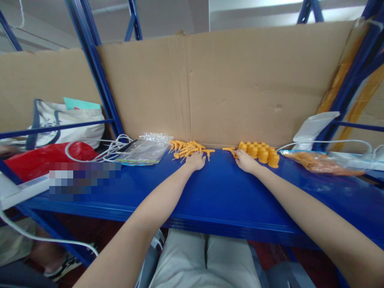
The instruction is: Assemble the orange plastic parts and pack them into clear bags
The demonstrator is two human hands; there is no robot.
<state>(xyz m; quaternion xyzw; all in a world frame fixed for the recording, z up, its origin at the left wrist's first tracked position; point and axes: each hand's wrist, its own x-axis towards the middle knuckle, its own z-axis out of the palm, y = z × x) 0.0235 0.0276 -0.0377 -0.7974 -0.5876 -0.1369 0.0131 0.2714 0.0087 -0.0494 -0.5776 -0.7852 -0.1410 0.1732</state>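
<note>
A pile of orange-handled corkscrews (183,149) lies toward the back of the blue table, with metal spirals showing at its front edge. My left hand (196,161) rests at the right side of this pile, thumb apart, its fingertips over the handles. Just right of it is a single T-shaped corkscrew (209,151), its spiral toward me. My right hand (245,161) has its fingers closed on another orange corkscrew (228,149), whose spiral I cannot see. Directly behind and beside that hand stand several rows of orange cup-shaped caps (259,153).
Clear plastic bags (147,151) lie left of the pile. A bag of orange parts (322,162) sits at the right. White cables (105,150), a red bag (54,158) and a canvas bag (69,122) are at the left. Cardboard (240,84) walls the back.
</note>
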